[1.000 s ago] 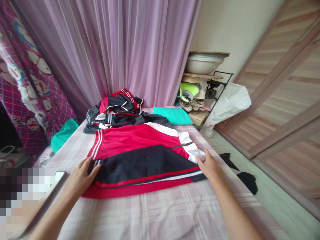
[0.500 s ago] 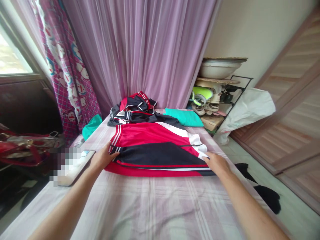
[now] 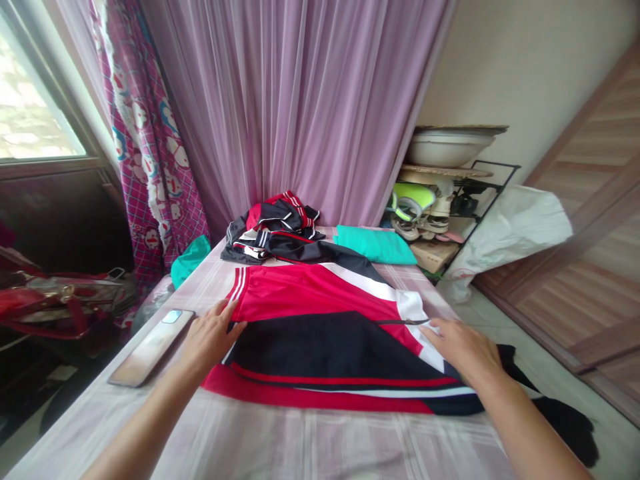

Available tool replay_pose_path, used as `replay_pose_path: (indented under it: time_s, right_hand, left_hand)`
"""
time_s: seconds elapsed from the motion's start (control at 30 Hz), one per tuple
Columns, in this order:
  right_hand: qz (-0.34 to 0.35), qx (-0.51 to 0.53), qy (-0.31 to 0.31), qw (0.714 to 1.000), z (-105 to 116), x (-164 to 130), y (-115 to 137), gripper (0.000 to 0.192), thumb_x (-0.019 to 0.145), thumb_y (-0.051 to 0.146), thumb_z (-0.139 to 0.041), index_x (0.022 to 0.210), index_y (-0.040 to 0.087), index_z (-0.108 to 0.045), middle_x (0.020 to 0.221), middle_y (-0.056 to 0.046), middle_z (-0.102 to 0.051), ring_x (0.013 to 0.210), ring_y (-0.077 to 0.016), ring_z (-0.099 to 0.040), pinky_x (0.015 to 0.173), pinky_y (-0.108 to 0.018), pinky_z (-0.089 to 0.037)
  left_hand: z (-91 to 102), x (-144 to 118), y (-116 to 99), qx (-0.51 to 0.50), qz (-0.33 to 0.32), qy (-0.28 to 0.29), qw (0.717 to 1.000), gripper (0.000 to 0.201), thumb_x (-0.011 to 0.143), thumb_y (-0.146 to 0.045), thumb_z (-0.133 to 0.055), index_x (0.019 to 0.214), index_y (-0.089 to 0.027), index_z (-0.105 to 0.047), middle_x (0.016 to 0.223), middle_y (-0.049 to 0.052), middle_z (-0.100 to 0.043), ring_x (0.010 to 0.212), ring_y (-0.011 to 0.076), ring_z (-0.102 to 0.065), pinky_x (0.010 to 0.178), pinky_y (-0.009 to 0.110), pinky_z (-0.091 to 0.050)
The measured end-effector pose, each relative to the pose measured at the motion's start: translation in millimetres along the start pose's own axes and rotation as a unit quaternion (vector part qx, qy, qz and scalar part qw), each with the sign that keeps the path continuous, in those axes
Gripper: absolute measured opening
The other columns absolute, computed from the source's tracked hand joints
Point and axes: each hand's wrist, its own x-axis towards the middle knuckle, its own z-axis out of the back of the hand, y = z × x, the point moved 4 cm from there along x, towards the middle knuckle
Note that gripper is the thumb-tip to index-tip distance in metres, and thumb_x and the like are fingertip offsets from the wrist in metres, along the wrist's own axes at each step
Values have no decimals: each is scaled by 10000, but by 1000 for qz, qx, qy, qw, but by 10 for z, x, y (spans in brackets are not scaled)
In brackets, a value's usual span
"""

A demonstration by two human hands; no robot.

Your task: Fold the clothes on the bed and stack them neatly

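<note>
Head view: red-black-white jacket point(image 3: 325, 333) lies flat on the pale checked bed point(image 3: 280, 440), folded, spread across the middle. My left hand point(image 3: 210, 340) is flat, fingers spread wide, palm down on the jacket's left edge by the white stripes. My right hand point(image 3: 463, 347) is also flat and open, fingers together-ish, pressing the jacket's right edge over the white panel. Neither hand grips anything, both just rest on cloth.

Phone point(image 3: 153, 347) lies screen up on the bed just left of my left hand, not touching it. Far end of the bed: crumpled pile of black-red-white clothes point(image 3: 273, 230), touching the jacket's far side. Folded teal cloth point(image 3: 373, 243) sits right of that pile; another teal piece point(image 3: 190, 260) hangs off the bed's far left edge. Pink sheer curtain point(image 3: 300, 100) behind, patterned curtain point(image 3: 145, 147) to the left by the window point(image 3: 35, 113). Shoe rack point(image 3: 450, 200) with a basin point(image 3: 447, 147) on top far right, white bag point(image 3: 510, 227) beside it. Dark cloth point(image 3: 565, 420) on the floor near right.
</note>
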Motion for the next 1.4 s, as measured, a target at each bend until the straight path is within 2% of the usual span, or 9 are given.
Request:
replay_pose_path:
  time_s: [0.13,0.37,0.53,0.73,0.83,0.97,1.13,1.27,1.4]
  right_hand:
    - [80,10,-23,996,318,265,629,350,950,396,-437,1076,259,-733,1133,-77,-713,981,-233,-677,769,-309,-488]
    - [197,53,-58,977,501,907,1890,334,978,298,-418,1131,243,-709,1184,-80,-679,1047,-218,-648,855,-290,-471]
    - [258,73,-44,962,395,1471,2698,372,959,264,-441,1284,255,-621,1328,-80,-606,1132,-227,-610,943,-320,-470]
    - [306,101,18,947,82,1931,3462,609,908,199,-500,1499,295,-392,1604,-46,-310,1225,-232,-569,1011,-336,-451]
    - [305,87,65,946,-54,2038,3652,656,858,163,-574,1482,299,-425,1490,-80,-486,1185,-238,-599,983,-335,-456]
    - [260,86,51,960,59,2167,3559,341,891,227,-539,1194,248,-694,1198,-104,-687,1119,-268,-627,941,-365,-469]
    - [178,187,-60,964,719,2365,2883,346,883,228,-449,1106,213,-713,1200,-93,-676,1118,-239,-595,947,-336,-454]
    - [122,474,-20,872,1195,2247,2152,227,771,221,-458,820,186,-676,808,-19,-687,776,-171,-606,721,-273,-483]
    - [100,551,82,824,1438,1650,1535,121,706,294,-524,713,200,-599,612,33,-572,572,-128,-528,539,-232,-423]
  left_hand:
    - [-116,316,-201,-6,-75,25,997,462,939,-465,-448,1324,-254,-590,1422,87,-570,1323,274,-508,1083,427,-404]
    - [-608,679,-185,-46,-61,-9,997,453,933,-475,-472,1285,-240,-633,1402,95,-590,1328,286,-503,1125,473,-370]
    - [-819,638,-124,-69,-57,-21,996,521,942,-514,-436,1353,-229,-584,1443,92,-554,1385,285,-432,1154,490,-333]
    - [-894,592,-115,-74,-49,-21,996,567,936,-512,-456,1453,-279,-468,1489,64,-507,1417,279,-383,1166,495,-306]
    - [-907,589,-115,-84,-48,-23,995,561,935,-510,-462,1439,-264,-486,1489,71,-505,1423,274,-370,1176,503,-288]
    - [-878,594,-132,-84,-47,-15,995,534,935,-500,-467,1415,-270,-514,1484,61,-513,1409,273,-392,1166,505,-305]
    - [-844,609,-139,-86,-43,-25,995,510,925,-485,-482,1382,-269,-553,1465,63,-533,1400,284,-406,1159,501,-316]
    - [-834,637,-131,-100,-36,-20,994,504,927,-483,-468,1367,-259,-567,1454,67,-545,1395,282,-414,1157,505,-319]
    - [-785,662,-141,-101,-29,1,995,515,933,-473,-449,1374,-233,-561,1462,77,-536,1406,279,-402,1166,494,-303]
